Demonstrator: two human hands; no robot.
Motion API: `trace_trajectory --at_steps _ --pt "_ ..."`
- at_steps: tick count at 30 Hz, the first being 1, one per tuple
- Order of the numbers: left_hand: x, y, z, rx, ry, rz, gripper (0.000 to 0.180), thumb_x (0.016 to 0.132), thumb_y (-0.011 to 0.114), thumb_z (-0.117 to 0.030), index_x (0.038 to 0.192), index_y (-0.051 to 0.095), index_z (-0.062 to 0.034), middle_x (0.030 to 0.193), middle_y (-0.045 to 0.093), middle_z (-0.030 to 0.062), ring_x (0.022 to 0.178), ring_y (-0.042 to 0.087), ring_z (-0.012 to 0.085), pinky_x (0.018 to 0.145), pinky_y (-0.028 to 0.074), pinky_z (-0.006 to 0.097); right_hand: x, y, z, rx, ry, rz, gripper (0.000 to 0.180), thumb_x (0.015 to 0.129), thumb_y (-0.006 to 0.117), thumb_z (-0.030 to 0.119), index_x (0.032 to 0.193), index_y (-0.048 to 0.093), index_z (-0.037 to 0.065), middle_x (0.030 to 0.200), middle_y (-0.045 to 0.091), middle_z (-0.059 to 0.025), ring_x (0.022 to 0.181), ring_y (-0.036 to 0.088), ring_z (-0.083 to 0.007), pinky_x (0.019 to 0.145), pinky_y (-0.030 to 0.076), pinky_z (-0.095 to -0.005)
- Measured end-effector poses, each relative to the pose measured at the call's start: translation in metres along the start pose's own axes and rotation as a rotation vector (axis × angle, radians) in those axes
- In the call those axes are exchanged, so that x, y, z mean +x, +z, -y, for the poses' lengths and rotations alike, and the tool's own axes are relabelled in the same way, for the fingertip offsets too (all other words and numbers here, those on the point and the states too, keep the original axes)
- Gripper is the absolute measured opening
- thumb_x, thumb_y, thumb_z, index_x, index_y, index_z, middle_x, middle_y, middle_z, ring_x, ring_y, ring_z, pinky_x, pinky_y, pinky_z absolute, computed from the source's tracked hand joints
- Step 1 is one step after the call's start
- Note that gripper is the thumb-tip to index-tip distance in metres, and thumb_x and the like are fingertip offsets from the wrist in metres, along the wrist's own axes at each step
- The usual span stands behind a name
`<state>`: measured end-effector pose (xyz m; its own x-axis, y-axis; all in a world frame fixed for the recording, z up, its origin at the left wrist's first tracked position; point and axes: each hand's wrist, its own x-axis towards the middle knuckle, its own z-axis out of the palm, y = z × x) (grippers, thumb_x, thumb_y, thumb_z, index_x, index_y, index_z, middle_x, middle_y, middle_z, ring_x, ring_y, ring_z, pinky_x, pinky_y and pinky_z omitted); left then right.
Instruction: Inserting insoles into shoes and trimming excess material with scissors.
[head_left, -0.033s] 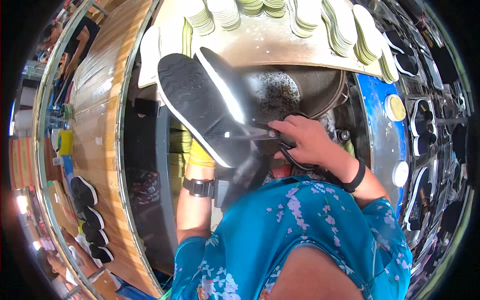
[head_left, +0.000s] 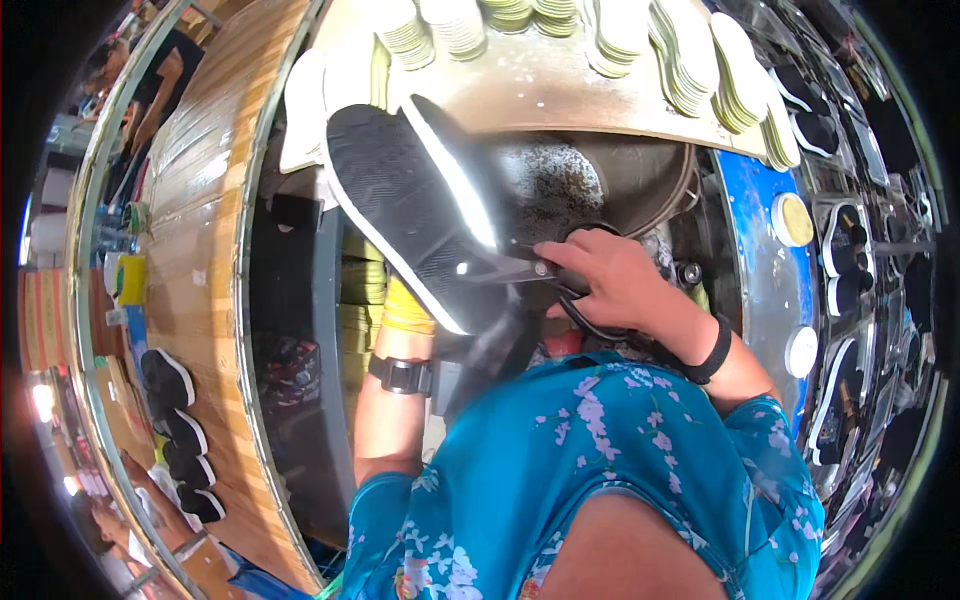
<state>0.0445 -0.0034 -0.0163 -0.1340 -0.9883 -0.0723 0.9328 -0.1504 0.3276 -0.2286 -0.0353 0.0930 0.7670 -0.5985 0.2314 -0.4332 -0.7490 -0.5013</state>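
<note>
In the head view, the right hand is curled tight around the black handles of a pair of scissors, whose blades point to the left from the hand and meet the white edge of a black shoe. The shoe is held sole up and tilted, its toe up and away from the hand, its heel end just to the left of the knuckles. The left hand, in a yellow glove, sits below the shoe and to the left of the right hand; most of it is hidden under the sole, so how far it is closed cannot be told, though it appears to carry the shoe from beneath. A black watch rings that wrist, and a black band the right wrist.

Just beyond the right hand lies a round dark pan, speckled inside, its rim curving off to the right; the hand overlaps its near edge. Farther up, stacks of pale insoles line the far edge of the bench. To the right of the hand a blue panel stands close, leaving little room that side. To the left of the left hand is a dark gap, then a wooden board, with black shoes in a row at its left edge.
</note>
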Motion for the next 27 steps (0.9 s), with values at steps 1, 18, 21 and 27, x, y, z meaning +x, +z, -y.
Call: trace_trajectory --at_steps 1,18,21,27 --pt "0.001 0.002 0.0 0.101 0.002 -0.003 0.034 0.09 0.047 -0.029 0.114 0.053 -0.0061 0.114 0.055 0.0089 0.103 0.052 0.0188 0.083 0.045 0.033 0.001 0.002 0.0 0.007 -0.022 0.007 0.05 0.069 0.069 0.034 0.112 0.055 0.013 0.079 0.056 -0.0114 0.073 0.059 -0.0311 0.061 0.047 -0.0412" --pt "-0.12 0.059 -0.265 1.925 0.322 -1.198 0.03 0.075 0.062 -0.027 0.082 0.059 0.0011 0.09 0.059 0.0238 0.082 0.059 0.0353 0.071 0.046 0.044 0.052 0.043 -0.015 0.424 0.502 0.239 0.054 0.064 0.076 0.013 0.111 0.054 0.0 0.091 0.064 -0.0184 0.083 0.063 -0.0231 0.077 0.045 -0.0299" --pt "-0.118 0.033 -0.345 2.151 0.141 -1.592 0.038 0.074 0.062 -0.031 0.093 0.06 0.0009 0.099 0.06 0.0224 0.091 0.059 0.0353 0.076 0.048 0.042 0.061 0.054 -0.01 0.265 0.454 0.291 0.052 0.064 0.076 0.013 0.11 0.054 0.0 0.09 0.063 -0.0213 0.087 0.063 -0.0317 0.077 0.047 -0.0332" --pt "-0.264 -0.053 -0.463 2.266 0.032 -1.741 0.039 0.078 0.058 -0.033 0.097 0.06 0.0004 0.103 0.06 0.0216 0.096 0.058 0.035 0.079 0.048 0.039 0.109 0.05 0.025 0.245 0.332 0.385 0.05 0.067 0.074 0.021 0.109 0.055 0.002 0.083 0.062 -0.0215 0.08 0.062 -0.0355 0.069 0.05 -0.0366"
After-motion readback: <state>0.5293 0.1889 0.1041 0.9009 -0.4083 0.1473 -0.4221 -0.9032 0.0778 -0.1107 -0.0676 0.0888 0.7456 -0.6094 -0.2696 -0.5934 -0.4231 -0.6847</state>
